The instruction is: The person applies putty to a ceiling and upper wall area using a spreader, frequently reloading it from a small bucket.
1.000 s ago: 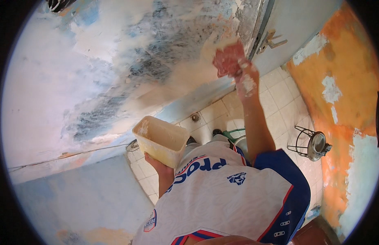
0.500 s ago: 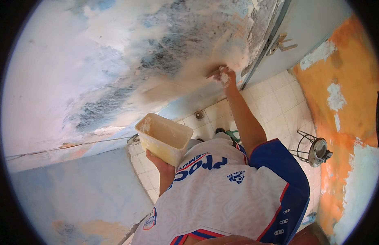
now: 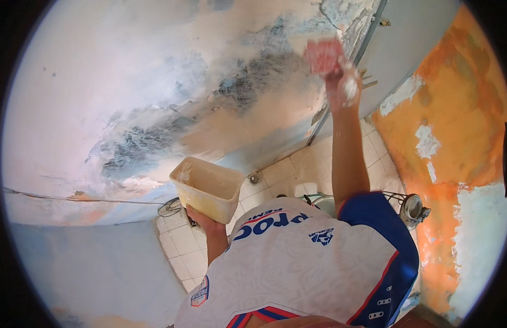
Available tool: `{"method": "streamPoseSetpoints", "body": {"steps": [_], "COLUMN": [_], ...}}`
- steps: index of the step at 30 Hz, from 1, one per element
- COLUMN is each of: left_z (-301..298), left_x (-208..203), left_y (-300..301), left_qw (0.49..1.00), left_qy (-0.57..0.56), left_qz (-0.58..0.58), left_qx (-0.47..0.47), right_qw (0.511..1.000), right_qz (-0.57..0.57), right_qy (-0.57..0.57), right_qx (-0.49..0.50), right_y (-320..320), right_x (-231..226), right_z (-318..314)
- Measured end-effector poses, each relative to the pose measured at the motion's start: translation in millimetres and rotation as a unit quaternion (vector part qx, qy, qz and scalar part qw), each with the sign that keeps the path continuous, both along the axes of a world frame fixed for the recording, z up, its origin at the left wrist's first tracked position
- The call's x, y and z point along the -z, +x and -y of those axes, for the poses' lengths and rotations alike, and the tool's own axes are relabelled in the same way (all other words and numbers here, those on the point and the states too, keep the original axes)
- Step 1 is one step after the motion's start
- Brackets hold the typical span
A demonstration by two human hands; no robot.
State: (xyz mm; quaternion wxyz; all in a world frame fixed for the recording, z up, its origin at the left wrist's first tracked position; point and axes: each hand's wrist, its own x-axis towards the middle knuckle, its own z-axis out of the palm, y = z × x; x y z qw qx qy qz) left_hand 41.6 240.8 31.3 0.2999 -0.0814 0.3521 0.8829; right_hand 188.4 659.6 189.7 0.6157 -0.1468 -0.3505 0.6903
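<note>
While the left hand [image 3: 207, 221] supports the cream container [image 3: 210, 205] at its lower side, the right hand [image 3: 344, 90] is raised near the grey door frame [image 3: 368, 35] and grips a red flat spreader [image 3: 324, 56]. Both grips appear closed on their things, although some fingers of the left hand are hidden behind the container. The spreader is in front of the upper right part of the stained wall [image 3: 155, 71]; because it is blurred, I cannot tell whether it touches the surface.

To do this spreading well, in my judgement, one should lay the edge of the spreader flat and press evenly, so that the pale paste enters the rough places and leaves no ridge. Near the door frame, shorter strokes seem safer. It is also wise to hold the container level and close to the wall, so that drops fall inside it.

Counting now, I find two hands, one spreader and one container. On the door there is one handle [image 3: 368, 83], partly covered by the right hand. On the tiled floor [image 3: 182, 240] I see one round drain [image 3: 254, 179]. The orange wall [image 3: 450, 109] carries four pale patches, if the small one under the middle is counted separately.
</note>
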Motion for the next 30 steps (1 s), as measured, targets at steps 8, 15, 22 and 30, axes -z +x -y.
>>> {"method": "streamPoseSetpoints", "body": {"steps": [8,15,22,30], "left_z": [39,74,77,85], "left_x": [-16,14,35,-3], "left_y": [-1,-15,-24,-27], "left_qw": [0.998,0.999,0.998,0.997], "left_qy": [-0.065,-0.037,0.008,-0.065], "left_qz": [-0.005,0.017,0.041,-0.03], "left_qx": [0.003,0.013,0.039,0.036], "right_qw": [0.971,0.979,0.991,0.952], "right_qz": [0.22,0.091,0.012,0.285], "right_qy": [-0.093,0.168,0.131,0.099], "right_qx": [0.019,-0.065,0.014,-0.05], "right_y": [29,-37,-3,65], "right_x": [219,-56,-142,265], "right_z": [-43,-52,43,29]}}
